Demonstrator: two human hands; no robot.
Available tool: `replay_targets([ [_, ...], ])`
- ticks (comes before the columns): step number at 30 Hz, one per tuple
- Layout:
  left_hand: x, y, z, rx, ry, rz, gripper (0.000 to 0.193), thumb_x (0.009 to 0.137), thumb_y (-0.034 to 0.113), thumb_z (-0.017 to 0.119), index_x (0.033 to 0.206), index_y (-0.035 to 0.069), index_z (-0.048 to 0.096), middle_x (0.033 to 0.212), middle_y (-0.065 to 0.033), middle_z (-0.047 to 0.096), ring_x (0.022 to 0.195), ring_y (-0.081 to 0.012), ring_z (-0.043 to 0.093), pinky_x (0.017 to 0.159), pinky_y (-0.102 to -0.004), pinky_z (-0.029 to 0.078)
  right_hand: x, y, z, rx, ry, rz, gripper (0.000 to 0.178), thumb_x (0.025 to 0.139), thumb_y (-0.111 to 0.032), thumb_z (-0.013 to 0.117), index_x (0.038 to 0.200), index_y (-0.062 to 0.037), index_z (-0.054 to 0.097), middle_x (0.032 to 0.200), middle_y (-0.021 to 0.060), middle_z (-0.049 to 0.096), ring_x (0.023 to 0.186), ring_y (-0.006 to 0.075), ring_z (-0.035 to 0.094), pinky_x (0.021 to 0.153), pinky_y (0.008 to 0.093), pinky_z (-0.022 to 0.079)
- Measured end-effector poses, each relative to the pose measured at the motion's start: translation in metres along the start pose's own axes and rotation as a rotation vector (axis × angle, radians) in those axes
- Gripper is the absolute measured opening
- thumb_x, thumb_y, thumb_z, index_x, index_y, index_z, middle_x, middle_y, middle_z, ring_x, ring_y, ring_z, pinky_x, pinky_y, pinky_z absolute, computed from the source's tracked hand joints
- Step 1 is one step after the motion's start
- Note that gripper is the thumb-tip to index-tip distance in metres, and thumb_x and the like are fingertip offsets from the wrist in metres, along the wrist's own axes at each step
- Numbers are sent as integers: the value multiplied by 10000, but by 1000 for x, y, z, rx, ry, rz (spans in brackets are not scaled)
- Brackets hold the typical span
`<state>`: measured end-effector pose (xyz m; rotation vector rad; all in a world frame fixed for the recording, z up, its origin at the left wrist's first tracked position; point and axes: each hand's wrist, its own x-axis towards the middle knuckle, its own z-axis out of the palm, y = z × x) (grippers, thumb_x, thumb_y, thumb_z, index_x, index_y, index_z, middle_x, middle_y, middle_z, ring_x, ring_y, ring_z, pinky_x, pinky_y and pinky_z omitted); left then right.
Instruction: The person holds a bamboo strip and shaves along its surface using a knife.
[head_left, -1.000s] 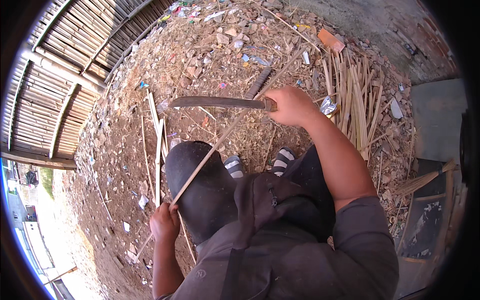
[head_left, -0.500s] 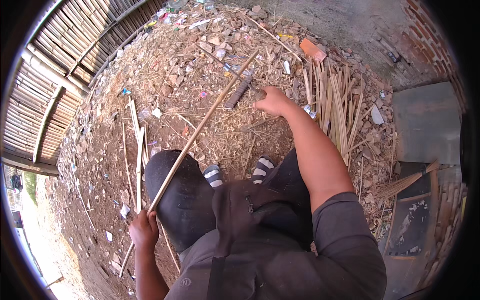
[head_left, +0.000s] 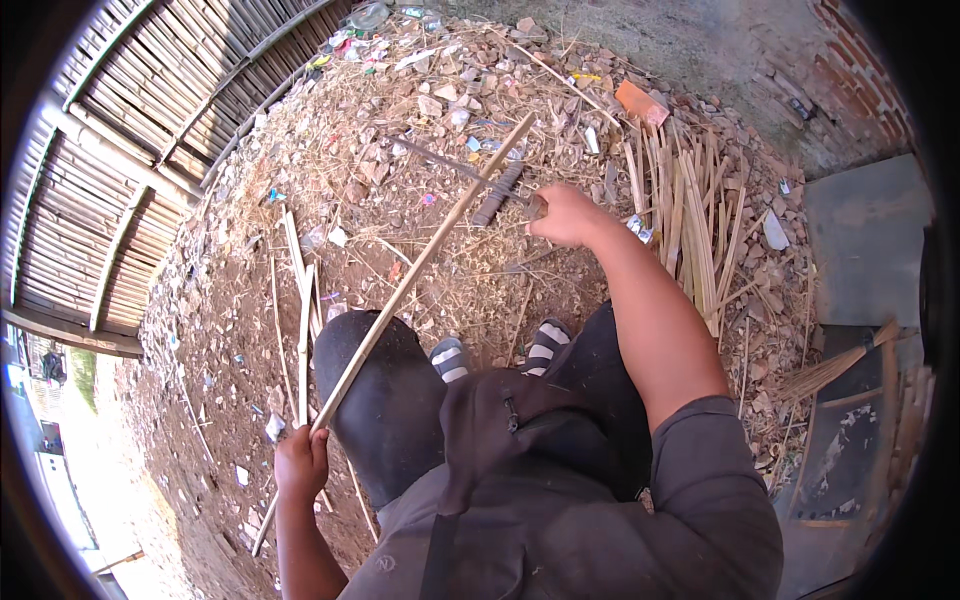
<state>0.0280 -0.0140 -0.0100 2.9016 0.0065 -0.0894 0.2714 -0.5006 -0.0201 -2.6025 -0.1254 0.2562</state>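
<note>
My left hand [head_left: 301, 461] is closed round the lower part of a long, pale bamboo strip [head_left: 400, 292]. The strip slants up and right across my left knee, its far end above the ground. In my closed right hand [head_left: 566, 214] is the handle of a long-bladed knife [head_left: 440, 160], probably a machete. Its thin dark blade points left and crosses the strip near the far end; whether they touch I cannot tell. Beneath the crossing lies a short, dark, ridged piece [head_left: 497, 196], close to my right hand.
Many split bamboo strips [head_left: 690, 225] lie heaped on the right, with a few more strips [head_left: 305, 340] left of my knee. Rubble and litter cover the ground. A bamboo fence [head_left: 130, 170] stands at left, a wall [head_left: 700, 50] at back right, and a grey panel [head_left: 865, 245] at right.
The knife's blade has tipped lower and lies flatter across the bamboo strip. Both hands keep their hold. The whole view has shifted slightly, so everything appears further right and lower.
</note>
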Motion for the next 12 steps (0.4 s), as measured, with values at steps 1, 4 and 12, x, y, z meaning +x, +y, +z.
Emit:
replay_targets([
  [1, -1, -1, -1, 5, 1, 3, 352, 974, 322, 572, 770, 36, 553, 644, -215, 593, 630, -460, 594, 557, -531, 440, -4, -8, 4, -18, 68, -71, 340, 741, -249, 742, 961, 0, 666, 888, 195, 691, 848, 361, 673, 754, 436, 523],
  [4, -13, -2, 2, 25, 55, -8, 344, 973, 317, 576, 773, 39, 556, 623, -207, 577, 617, -458, 589, 561, -532, 443, -19, -38, 0, 22, 53, -182, 263, 754, -222, 721, 901, -11, 666, 760, 166, 669, 772, 363, 668, 729, 451, 519],
  [12, -6, -13, 2, -19, 25, -15, 348, 965, 327, 591, 766, 44, 558, 632, -216, 591, 618, -459, 598, 568, -540, 454, -2, -2, -2, 51, -17, -5, 485, 733, -302, 757, 1126, -34, 660, 1047, 235, 683, 1001, 348, 669, 877, 424, 516],
])
